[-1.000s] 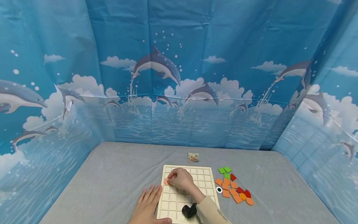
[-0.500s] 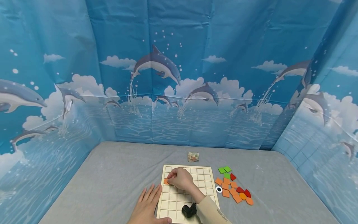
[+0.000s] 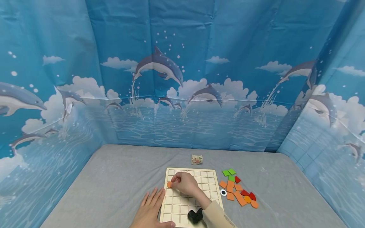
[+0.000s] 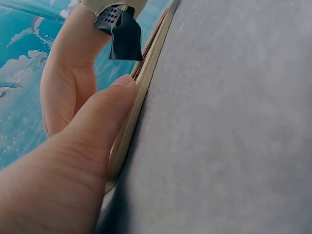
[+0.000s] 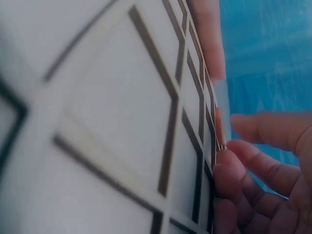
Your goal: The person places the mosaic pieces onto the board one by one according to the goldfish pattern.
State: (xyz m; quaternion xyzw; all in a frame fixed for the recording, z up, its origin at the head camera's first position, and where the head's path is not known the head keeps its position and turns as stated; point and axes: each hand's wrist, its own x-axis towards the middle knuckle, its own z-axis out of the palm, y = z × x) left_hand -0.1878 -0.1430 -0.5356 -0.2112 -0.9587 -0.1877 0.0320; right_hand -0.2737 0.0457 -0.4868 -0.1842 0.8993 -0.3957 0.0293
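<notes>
A cream gridded board (image 3: 176,209) lies flat on the table. An orange piece with a rounded edge (image 3: 169,184) sits at a cell in its left column, also visible as a thin orange sliver (image 5: 219,126) in the right wrist view. My right hand (image 3: 184,183) reaches across the board, its bent fingertips beside this piece. A small gap shows between one fingertip and the piece; whether another touches it is hard to tell. My left hand (image 3: 151,209) lies spread along the board's left side, with its thumb (image 4: 109,102) against the board's edge.
Right of the board lie several loose pieces: green squares (image 3: 231,178), orange squares (image 3: 230,189), red pieces (image 3: 252,197), orange rounds (image 3: 254,204) and a white ring-like disc (image 3: 223,192). A small patterned card (image 3: 197,159) lies behind the board. A dolphin-print curtain (image 3: 182,126) encloses the table.
My right hand has shifted slightly to the right, and its fingertips stand a little further apart beside the orange piece. The left hand stays where it was.
</notes>
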